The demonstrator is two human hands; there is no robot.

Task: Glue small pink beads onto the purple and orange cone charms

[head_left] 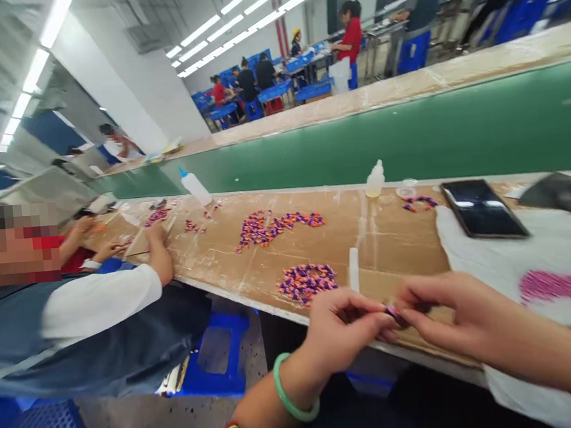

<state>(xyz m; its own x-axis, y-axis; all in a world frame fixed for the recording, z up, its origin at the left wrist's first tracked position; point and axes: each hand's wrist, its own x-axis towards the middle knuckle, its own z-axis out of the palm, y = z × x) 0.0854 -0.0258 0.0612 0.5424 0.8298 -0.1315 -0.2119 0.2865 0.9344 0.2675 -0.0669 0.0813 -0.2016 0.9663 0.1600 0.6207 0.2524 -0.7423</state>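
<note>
My left hand [344, 325], with a green bangle [284, 389] on its wrist, pinches one side of a small dark purple and pink piece [395, 313]. The fingertips of my right hand [448, 310] close on the same piece from the other side. Most of it is hidden by the fingers, so its exact kind is unclear. Just beyond my left hand lies a pile of small purple and orange pieces [307, 282]. A short white stick [354, 269] is on the brown board between my hands and the bottles.
A larger purple-orange heap [257, 228] lies farther off. A blue-tipped bottle [195, 187] and a small squeeze bottle [375, 179] stand at the back. On the right are a phone [483, 208], a white cloth [492, 270] and pink strands [563, 291]. A co-worker's arm [158, 257] reaches in at left.
</note>
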